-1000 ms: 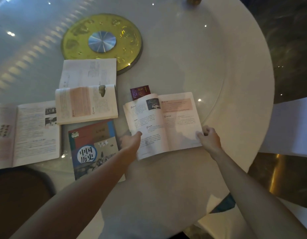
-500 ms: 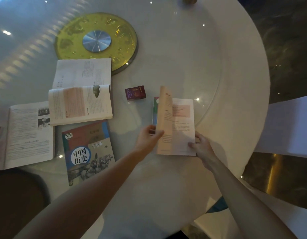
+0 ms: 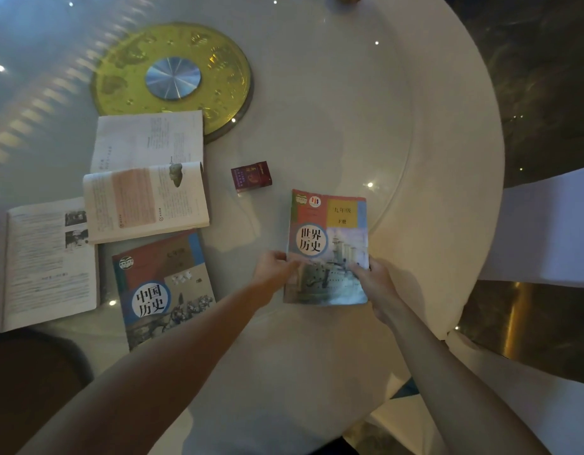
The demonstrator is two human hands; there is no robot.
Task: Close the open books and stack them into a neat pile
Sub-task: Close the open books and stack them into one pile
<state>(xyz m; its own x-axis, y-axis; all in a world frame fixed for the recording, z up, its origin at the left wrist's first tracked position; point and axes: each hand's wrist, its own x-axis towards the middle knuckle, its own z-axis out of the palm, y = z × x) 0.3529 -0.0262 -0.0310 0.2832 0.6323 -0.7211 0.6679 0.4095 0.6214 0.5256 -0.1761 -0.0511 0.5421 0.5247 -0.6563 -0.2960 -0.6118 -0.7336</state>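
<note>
Books: four on a round white counter [image 3: 431,159], two shut, two open.
Ship book [image 3: 328,247]: shut, face up, cover showing a warship, lying near the counter's right edge; both hands are on its near end.
Left hand [image 3: 274,267]: at the near left side of the ship book, fingers [image 3: 292,265] curled onto the cover's edge, gripping it.
Right hand [image 3: 377,285]: at the near right corner of the same book, thumb on the cover and the other fingers tucked beneath, also gripping it.
Blue book [image 3: 162,290]: shut, face up, left of the ship book and well apart from it, toward the near edge.
Middle open book [image 3: 146,178]: lies open beyond the blue book, its near page overlapping the blue book's far edge.
Left open book [image 3: 44,264]: lies open at the left edge of the view, partly cut off, just beside the blue book.
Red box [image 3: 251,175]: small, between the middle open book and the ship book, touching neither.
Gold disc [image 3: 172,77]: at the counter's centre, its near rim under the far page of the middle open book.
Step in hand: the ship book looks just closed and is held ready to carry.
Next move, as a judgement: lift it leftward and set it squarely on the blue book, edges matched. The overlapping open page may need clearing first. Two books remain to close.
</note>
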